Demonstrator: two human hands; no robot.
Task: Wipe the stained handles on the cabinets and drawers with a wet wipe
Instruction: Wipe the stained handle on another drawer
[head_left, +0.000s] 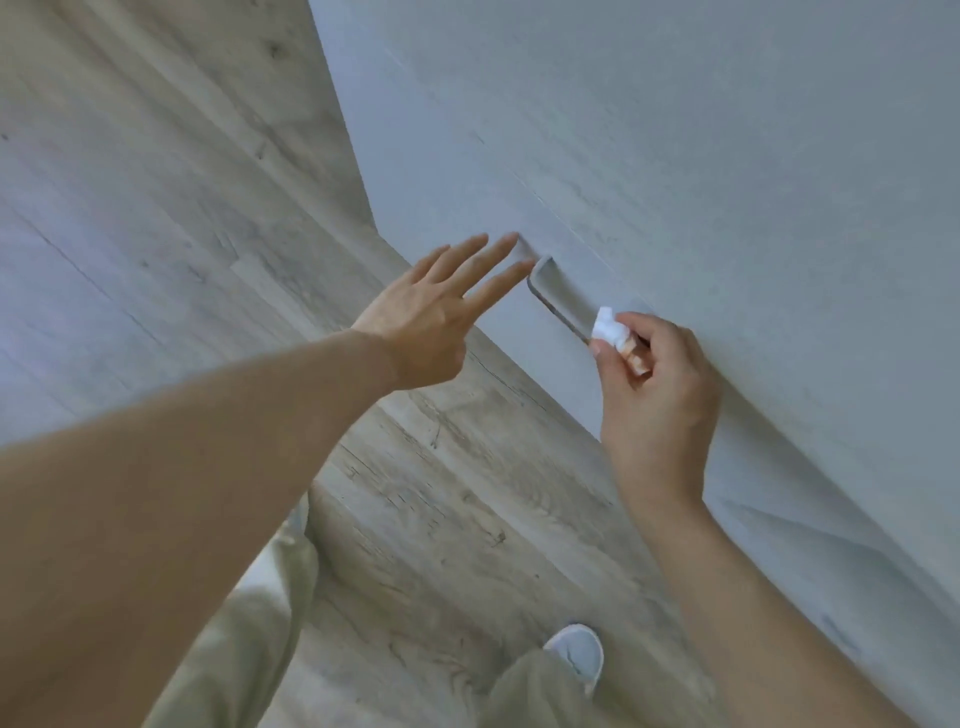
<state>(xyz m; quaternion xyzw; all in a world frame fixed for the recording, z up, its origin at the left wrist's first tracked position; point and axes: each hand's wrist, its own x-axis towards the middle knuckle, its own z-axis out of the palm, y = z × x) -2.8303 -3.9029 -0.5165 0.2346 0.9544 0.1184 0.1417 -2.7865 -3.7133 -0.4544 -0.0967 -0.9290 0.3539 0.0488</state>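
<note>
The right hand's (657, 384) thumb and curled fingers pinch a small crumpled white wet wipe (609, 326), bunched tight so that only a wad of it shows past the fingertips. The wad is pressed against the lower end of a slim grey bar handle (558, 299) fixed to the pale grey cabinet front (675, 156); the handle runs diagonally up and to the left from the wipe. The left hand (434, 317) holds nothing: its fingers are straight and slightly spread, and the fingertips reach the cabinet front just beside the handle's upper end, though whether they actually touch the panel cannot be told. Both bare forearms come in from the bottom of the view. Below them lie light wood-grain floor planks (156, 234), light olive trouser legs (244, 639), and a white slipper (579, 652) near the cabinet's base.
</note>
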